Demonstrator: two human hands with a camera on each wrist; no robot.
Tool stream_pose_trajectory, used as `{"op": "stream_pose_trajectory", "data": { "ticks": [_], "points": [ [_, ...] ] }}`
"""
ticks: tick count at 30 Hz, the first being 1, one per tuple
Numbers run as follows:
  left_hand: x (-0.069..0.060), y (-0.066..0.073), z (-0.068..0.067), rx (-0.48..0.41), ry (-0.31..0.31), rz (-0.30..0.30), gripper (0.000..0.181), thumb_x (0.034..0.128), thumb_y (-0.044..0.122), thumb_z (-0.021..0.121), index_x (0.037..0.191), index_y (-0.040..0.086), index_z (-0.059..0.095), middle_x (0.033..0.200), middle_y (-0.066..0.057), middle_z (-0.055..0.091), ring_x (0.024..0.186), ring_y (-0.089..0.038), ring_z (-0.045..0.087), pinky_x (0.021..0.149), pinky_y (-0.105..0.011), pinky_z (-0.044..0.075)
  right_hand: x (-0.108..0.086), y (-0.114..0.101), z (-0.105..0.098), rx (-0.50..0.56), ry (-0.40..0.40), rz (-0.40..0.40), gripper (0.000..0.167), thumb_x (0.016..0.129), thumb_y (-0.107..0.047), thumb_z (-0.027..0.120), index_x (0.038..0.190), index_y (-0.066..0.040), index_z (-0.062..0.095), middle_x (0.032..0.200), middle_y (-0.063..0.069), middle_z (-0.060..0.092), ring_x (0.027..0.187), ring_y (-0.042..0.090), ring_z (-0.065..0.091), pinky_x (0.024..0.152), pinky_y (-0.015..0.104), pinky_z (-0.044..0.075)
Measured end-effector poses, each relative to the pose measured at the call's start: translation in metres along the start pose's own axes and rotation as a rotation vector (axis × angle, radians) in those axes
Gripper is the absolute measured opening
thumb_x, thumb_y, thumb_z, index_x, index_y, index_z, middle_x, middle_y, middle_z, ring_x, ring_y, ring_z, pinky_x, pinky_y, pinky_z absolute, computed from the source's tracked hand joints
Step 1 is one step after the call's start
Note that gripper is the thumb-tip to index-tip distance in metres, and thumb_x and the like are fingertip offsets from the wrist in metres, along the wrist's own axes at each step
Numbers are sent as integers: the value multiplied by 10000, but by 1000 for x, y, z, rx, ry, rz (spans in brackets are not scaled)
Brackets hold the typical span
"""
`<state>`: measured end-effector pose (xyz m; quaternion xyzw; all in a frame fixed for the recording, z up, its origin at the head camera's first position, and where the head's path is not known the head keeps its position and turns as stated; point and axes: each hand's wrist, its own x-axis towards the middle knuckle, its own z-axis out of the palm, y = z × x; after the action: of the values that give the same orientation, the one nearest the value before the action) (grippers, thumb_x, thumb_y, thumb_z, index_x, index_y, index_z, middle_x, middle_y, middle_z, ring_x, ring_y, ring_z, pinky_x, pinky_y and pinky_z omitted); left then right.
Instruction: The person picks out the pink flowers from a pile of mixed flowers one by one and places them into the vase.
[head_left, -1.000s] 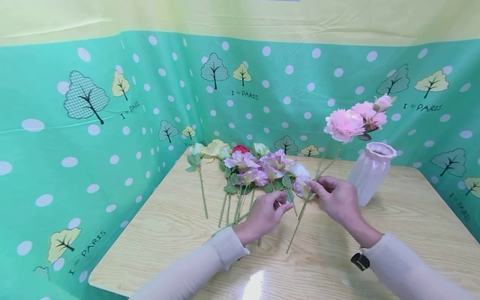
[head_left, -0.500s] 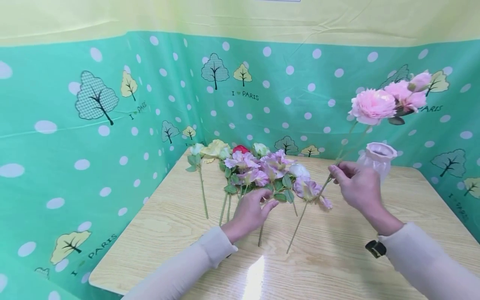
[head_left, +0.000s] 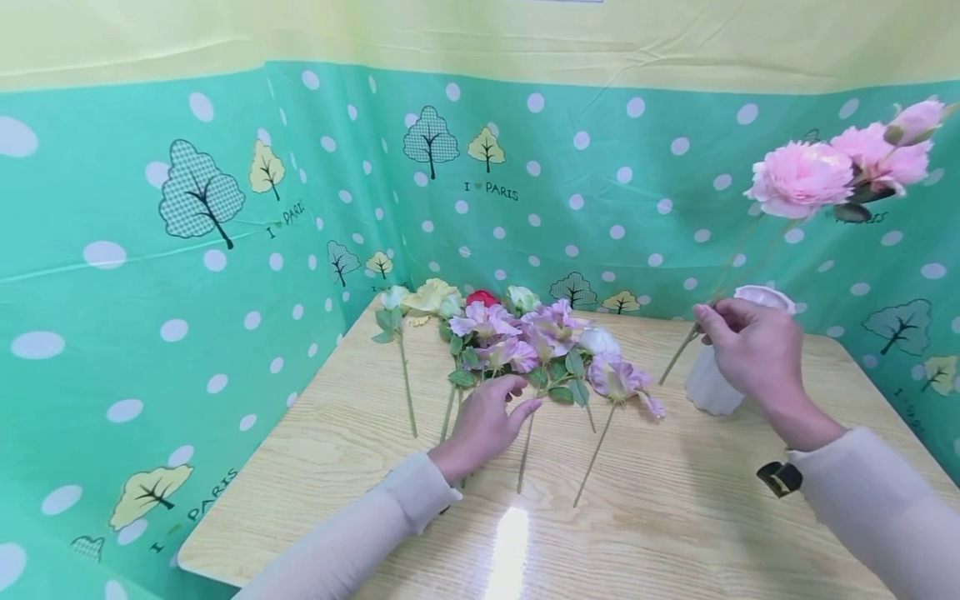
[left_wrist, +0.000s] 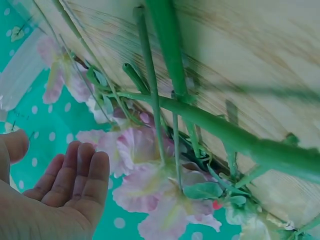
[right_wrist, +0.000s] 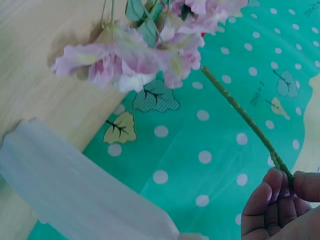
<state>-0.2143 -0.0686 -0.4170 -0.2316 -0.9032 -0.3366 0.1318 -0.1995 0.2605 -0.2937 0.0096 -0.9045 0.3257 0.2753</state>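
Observation:
My right hand pinches the green stem of a pink peony spray between thumb and fingers. The blooms tilt up to the right, and the cut lower end of the stem points down and left, off the table. Behind that hand stands a white vase, partly hidden by it; its side also shows in the right wrist view. My left hand hovers over the stems of the flower pile, fingers loosely bent and holding nothing. Just beyond it lie purple flowers with green leaves.
Along the back of the wooden table lie a yellow flower, a red flower and white blooms. One purple flower has its stem toward the front. A green dotted curtain encloses the table's back and sides.
My right hand has carried the pink peony spray right and upward, away from the pile and in front of the vase. My left hand has drawn back to the left.

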Motion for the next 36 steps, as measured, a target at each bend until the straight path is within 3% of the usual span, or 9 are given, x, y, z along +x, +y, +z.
{"op": "stream_pose_trajectory", "data": {
  "ticks": [10, 13, 15, 17, 22, 25, 36],
  "points": [
    [-2, -5, -5, -3, -5, -64, 359, 980, 344, 706, 1237, 94, 680, 1136, -98, 719, 1028, -289, 680, 853, -423, 559, 19, 7, -16, 7, 17, 88, 432, 1039, -384, 593, 1071, 14, 757, 940, 207, 753, 611, -109, 559, 525, 139, 471],
    [-3, -8, -6, 9, -2, -63, 372, 983, 364, 696, 1237, 92, 677, 1136, -99, 717, 1023, -282, 676, 866, -425, 553, 25, 8, -22, 5, 38, 109, 445, 1034, -396, 594, 1094, 14, 758, 860, 98, 760, 594, -110, 551, 507, 148, 473],
    [-4, -9, -6, 12, 1, -63, 384, 981, 374, 695, 1237, 89, 677, 1132, -104, 718, 1017, -281, 674, 867, -426, 548, 29, 9, -25, -4, 52, 120, 443, 1032, -399, 597, 1093, 7, 763, 764, -70, 732, 584, -112, 538, 494, 155, 465],
    [-4, -11, -6, 14, 9, -54, 380, 983, 370, 694, 1231, 82, 678, 1125, -112, 718, 1010, -280, 673, 863, -430, 546, 32, 11, -29, -15, 58, 131, 445, 1032, -404, 593, 1091, 4, 763, 740, -149, 702, 589, -112, 529, 493, 158, 459],
    [-4, -12, -6, 14, 15, -44, 354, 988, 352, 693, 1215, 81, 681, 1121, -115, 719, 1008, -274, 671, 859, -427, 544, 39, 12, -37, -9, 79, 159, 455, 1038, -409, 576, 1142, 1, 745, 740, -225, 662, 621, -129, 535, 518, 135, 471],
    [-4, -11, -6, 12, 17, -46, 343, 988, 341, 694, 1212, 81, 681, 1122, -114, 719, 1007, -270, 670, 855, -425, 545, 45, 12, -44, 20, 93, 186, 460, 1037, -402, 581, 1193, 7, 723, 682, -368, 513, 629, -116, 549, 521, 139, 483],
    [-5, -13, -5, 15, 22, -40, 340, 989, 335, 695, 1213, 79, 680, 1113, -113, 719, 997, -266, 668, 843, -421, 543, 63, 15, -61, 38, 191, 247, 452, 1047, -365, 565, 1261, 15, 685, 630, -399, 470, 631, -148, 518, 517, 98, 422]
  ]
}}
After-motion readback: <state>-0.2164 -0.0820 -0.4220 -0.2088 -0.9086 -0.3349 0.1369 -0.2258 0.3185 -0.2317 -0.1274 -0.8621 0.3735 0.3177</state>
